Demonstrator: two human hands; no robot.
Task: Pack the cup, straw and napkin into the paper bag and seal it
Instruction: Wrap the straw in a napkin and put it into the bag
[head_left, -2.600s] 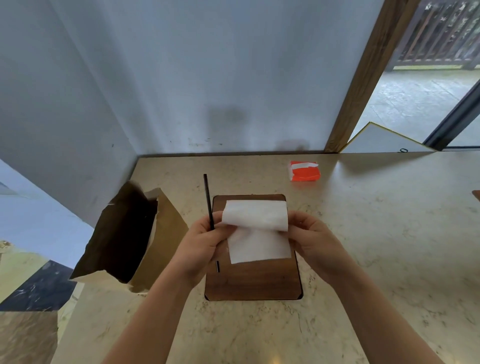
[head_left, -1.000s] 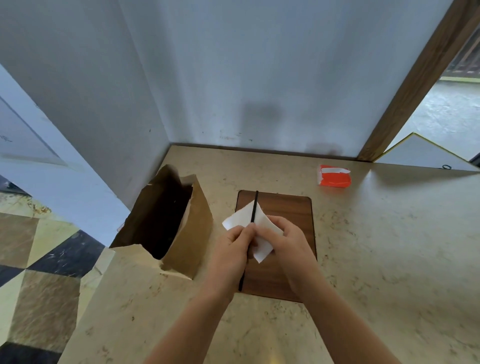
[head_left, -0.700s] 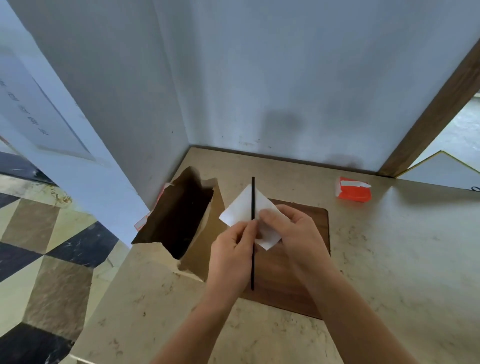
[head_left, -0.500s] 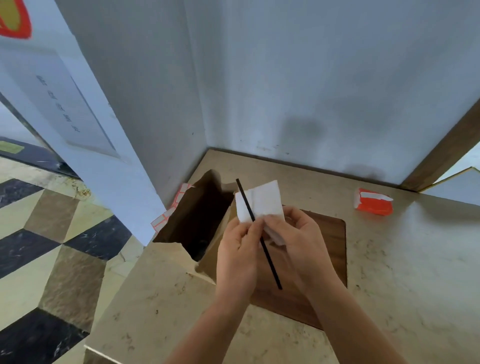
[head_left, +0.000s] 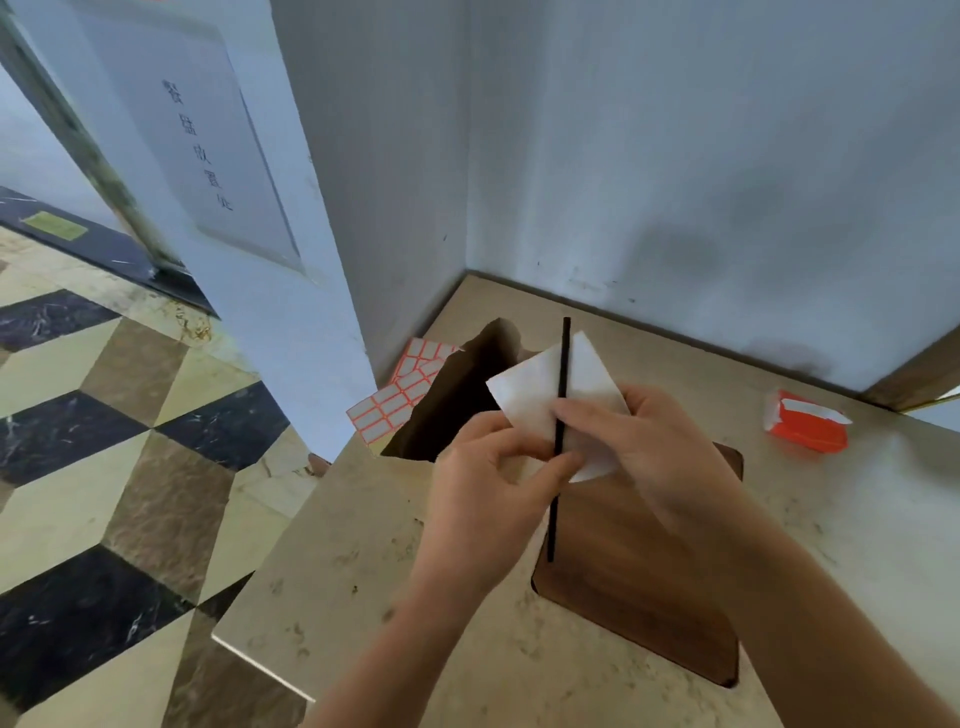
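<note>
one straw (head_left: 560, 415), one napkin (head_left: 535, 395), one bag (head_left: 457, 410)

Soft, even daylight. Faint grey shadows smudge the wall (head_left: 727, 208); a pale sheen lies on the counter (head_left: 883, 493). Wide-angle bending at edges. Slight softness overall, lettering blurred.

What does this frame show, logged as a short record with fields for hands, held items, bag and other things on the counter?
left hand: left hand pinches the thin black straw against the napkin
right hand: right hand grips the white folded paper napkin
bag: brown paper bag open, beside the hands, interior dark
cup: not visible
board: dark wooden board lies flat under the hands
other: orange and white small box; sheet of orange-bordered white labels behind the bag
surface: beige stone counter
</note>
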